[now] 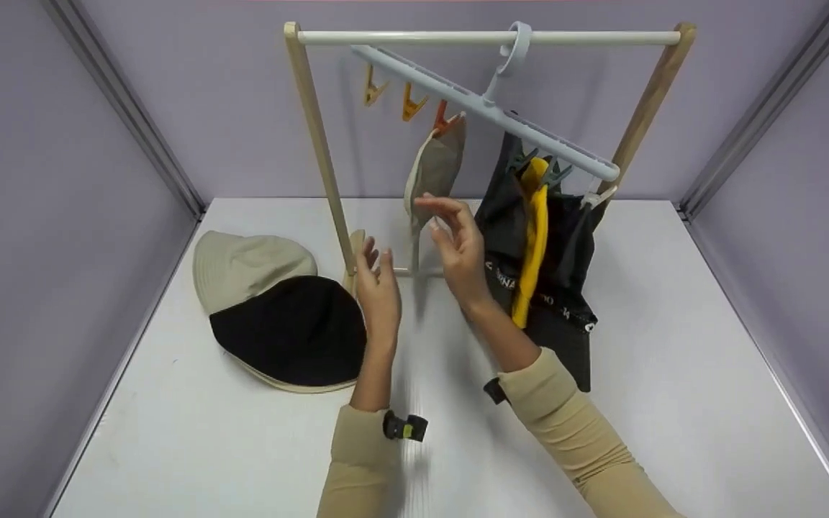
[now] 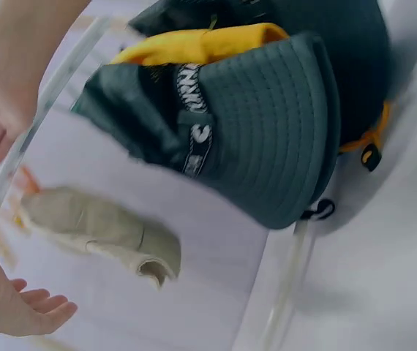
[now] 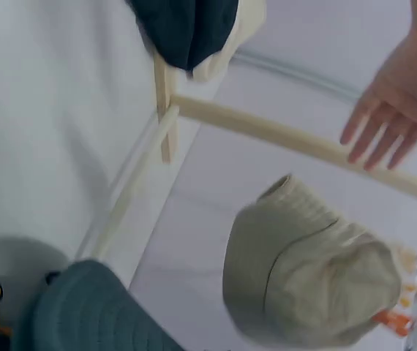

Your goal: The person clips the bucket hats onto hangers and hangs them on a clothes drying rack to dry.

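Note:
A beige bucket hat (image 1: 443, 162) hangs from an orange clip (image 1: 442, 124) on the pale blue hanger (image 1: 450, 90). My right hand (image 1: 461, 252) is just in front of its lower brim, fingers loosely bent; in the left wrist view a gap separates that hand (image 2: 7, 110) from the hat (image 2: 106, 223). Lower and to the left, my left hand (image 1: 378, 291) is raised with fingers extended, holding nothing. The right wrist view shows the left hand (image 3: 395, 102) apart from the hanging hat (image 3: 303, 270).
Dark bucket hats (image 1: 569, 244) with yellow lining (image 1: 535, 244) hang at the hanger's low right end. A beige-and-black hat (image 1: 288, 331) lies on the white table (image 1: 170, 446) at left. A wooden rack with a white rail (image 1: 400, 37) carries the tilted hanger; unused clips (image 1: 412, 106) hang left.

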### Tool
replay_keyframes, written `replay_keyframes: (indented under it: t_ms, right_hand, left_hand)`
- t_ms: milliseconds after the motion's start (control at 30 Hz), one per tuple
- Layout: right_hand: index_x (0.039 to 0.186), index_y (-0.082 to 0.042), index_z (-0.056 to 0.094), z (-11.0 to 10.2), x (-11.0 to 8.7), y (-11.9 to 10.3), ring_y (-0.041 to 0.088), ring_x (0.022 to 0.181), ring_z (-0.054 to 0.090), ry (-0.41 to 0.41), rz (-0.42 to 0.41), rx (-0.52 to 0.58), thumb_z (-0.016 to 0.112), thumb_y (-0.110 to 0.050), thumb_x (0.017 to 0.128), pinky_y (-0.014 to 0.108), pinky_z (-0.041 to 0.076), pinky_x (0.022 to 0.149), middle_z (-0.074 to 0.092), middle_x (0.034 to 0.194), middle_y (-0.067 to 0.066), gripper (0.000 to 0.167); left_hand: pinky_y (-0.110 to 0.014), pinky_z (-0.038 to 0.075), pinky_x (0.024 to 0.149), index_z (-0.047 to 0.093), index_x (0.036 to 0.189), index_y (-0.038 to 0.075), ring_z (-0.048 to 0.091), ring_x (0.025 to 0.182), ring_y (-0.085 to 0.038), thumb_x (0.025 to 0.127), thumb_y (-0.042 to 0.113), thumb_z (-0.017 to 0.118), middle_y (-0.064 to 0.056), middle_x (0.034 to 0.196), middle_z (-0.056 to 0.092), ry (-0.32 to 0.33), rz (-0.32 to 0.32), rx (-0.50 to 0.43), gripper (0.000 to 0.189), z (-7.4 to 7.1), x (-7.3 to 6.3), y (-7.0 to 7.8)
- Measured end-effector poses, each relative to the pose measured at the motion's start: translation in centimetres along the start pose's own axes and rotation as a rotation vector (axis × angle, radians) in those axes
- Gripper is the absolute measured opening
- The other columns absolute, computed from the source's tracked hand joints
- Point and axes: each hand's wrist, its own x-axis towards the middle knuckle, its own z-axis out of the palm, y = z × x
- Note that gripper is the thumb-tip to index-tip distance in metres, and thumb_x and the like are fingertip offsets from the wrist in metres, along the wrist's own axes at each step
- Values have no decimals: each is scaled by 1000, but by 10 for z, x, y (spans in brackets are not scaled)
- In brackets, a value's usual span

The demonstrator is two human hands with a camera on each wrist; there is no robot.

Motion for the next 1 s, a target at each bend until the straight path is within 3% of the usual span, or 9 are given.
replay_keyframes:
  t_ms: [100, 233, 400, 600, 633, 767, 867, 933, 1000]
  right_hand:
    - [111, 14, 48, 9, -9, 1, 37, 111, 47, -61, 33, 46, 44, 9, 90, 45, 33, 96, 55, 110, 25, 22]
    - [110, 14, 48, 22, -25, 8, 30, 107, 51, -132, 172, 91, 45, 8, 91, 41, 36, 93, 56, 109, 24, 20]
    - [111, 15, 47, 35, -48, 19, 31, 108, 51, -164, 459, 87, 44, 12, 90, 34, 38, 91, 55, 110, 26, 21]
    - [110, 14, 49, 43, -87, 56, 32, 103, 54, -56, 848, 30, 45, 9, 88, 33, 42, 86, 59, 108, 24, 22]
    - [106, 9, 54, 43, -96, 69, 28, 99, 57, -42, 899, 17, 46, 7, 88, 31, 43, 84, 62, 103, 19, 20]
    - [100, -7, 61, 34, -165, 189, 18, 90, 60, -20, 981, -34, 57, -9, 85, 30, 47, 74, 65, 96, 6, 16]
    - [101, -10, 63, 30, -206, 254, 17, 87, 58, 7, 1032, -59, 61, -15, 84, 32, 46, 70, 63, 97, 5, 18]
    - [103, -6, 62, 35, -211, 250, 18, 85, 55, 29, 1090, -79, 57, -13, 86, 33, 45, 69, 61, 97, 7, 19]
    - [103, -5, 61, 37, -223, 263, 17, 78, 54, 45, 1147, -70, 57, -14, 85, 31, 45, 62, 60, 95, 9, 21]
  left_hand:
    - [-34, 35, 96, 45, 128, -4, 44, 118, -27, 96, 11, 48, -18, 130, 46, 127, -59, -57, 35, -22, 3, -7]
    - [-30, 33, 97, 45, 126, -5, 43, 119, -27, 95, 9, 47, -19, 130, 45, 278, -149, -107, 34, -55, 7, -23]
    - [-24, 31, 97, 43, 129, -5, 40, 121, -23, 96, 11, 47, -17, 133, 43, 440, -273, -127, 37, -93, 6, -45]
    - [-21, 29, 96, 38, 133, -2, 35, 122, -17, 98, 14, 43, -14, 136, 38, 631, -364, -177, 39, -121, -2, -70]
    - [-20, 29, 96, 37, 134, -1, 34, 124, -16, 98, 15, 43, -13, 138, 36, 676, -378, -189, 40, -124, -4, -73]
    - [-16, 25, 96, 29, 140, 5, 24, 128, -12, 98, 20, 43, -9, 143, 25, 837, -456, -204, 47, -135, -12, -84]
    - [-16, 25, 97, 23, 143, 5, 22, 130, -12, 98, 21, 41, -9, 146, 19, 867, -514, -266, 51, -144, -16, -90]
    - [-16, 25, 97, 19, 143, 2, 22, 130, -13, 98, 18, 39, -11, 146, 18, 855, -530, -327, 52, -149, -18, -94]
    - [-16, 27, 97, 16, 142, -1, 24, 130, -14, 98, 15, 37, -13, 146, 19, 836, -545, -401, 52, -153, -19, -97]
